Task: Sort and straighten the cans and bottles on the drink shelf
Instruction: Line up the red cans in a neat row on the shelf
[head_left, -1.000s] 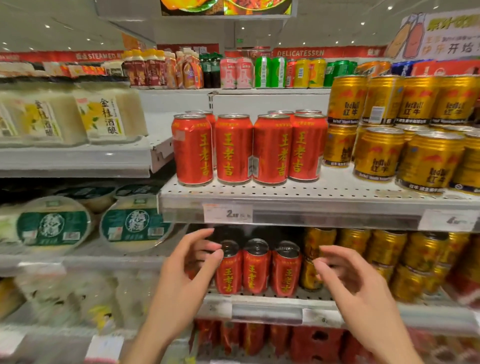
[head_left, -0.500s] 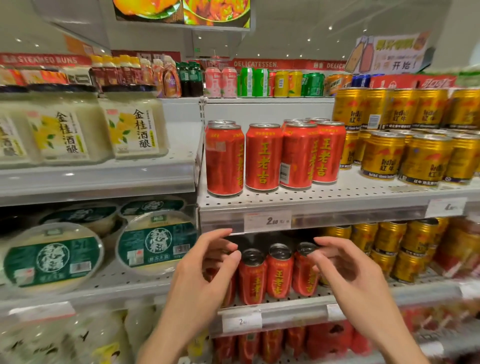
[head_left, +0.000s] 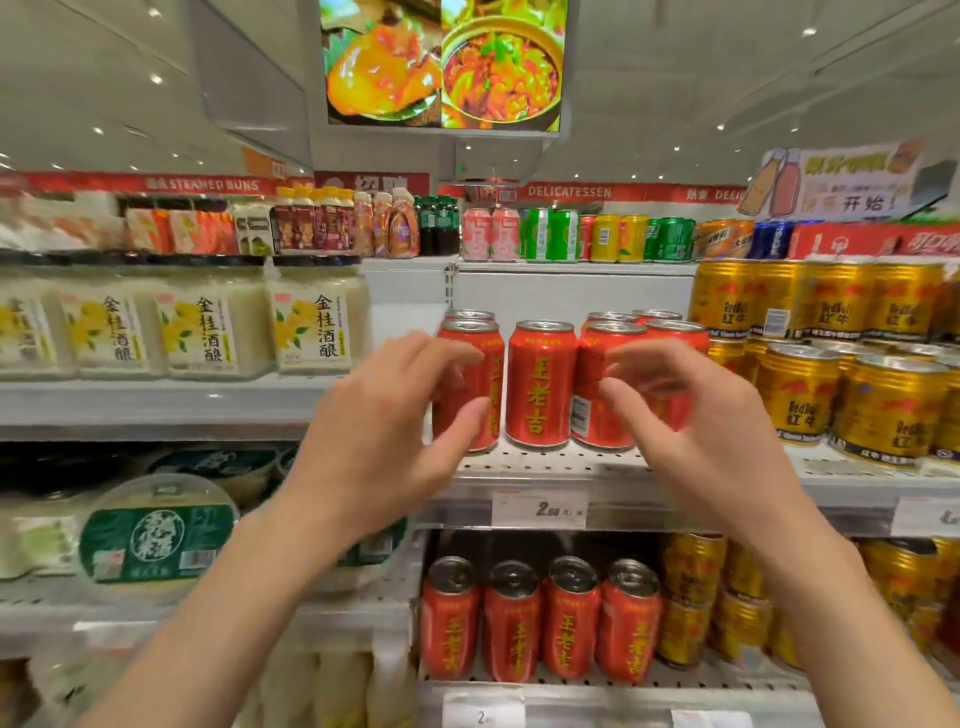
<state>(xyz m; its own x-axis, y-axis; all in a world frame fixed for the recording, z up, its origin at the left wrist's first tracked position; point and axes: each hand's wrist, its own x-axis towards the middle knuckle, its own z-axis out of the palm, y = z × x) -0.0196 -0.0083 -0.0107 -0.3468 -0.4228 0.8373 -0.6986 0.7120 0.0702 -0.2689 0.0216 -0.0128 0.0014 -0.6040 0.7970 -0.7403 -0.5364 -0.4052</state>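
My left hand (head_left: 384, 441) and right hand (head_left: 711, 431) reach, grips released, toward tall red metal cans (head_left: 540, 384); a clumsy nudge could topple the row.

Bright, even light falls from small ceiling spotlights (head_left: 156, 79), throwing almost no shadows, while the wide lens bends the shelves at the edges and both hands and the lower left corner blur softly

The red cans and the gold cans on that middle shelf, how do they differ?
The red cans are tall and slim, while the gold cans are shorter and squatter. The red cans stand in a single layer; the gold cans are stacked in two layers. Both hands reach at the red cans, none at the gold. All stand upright on the perforated shelf.
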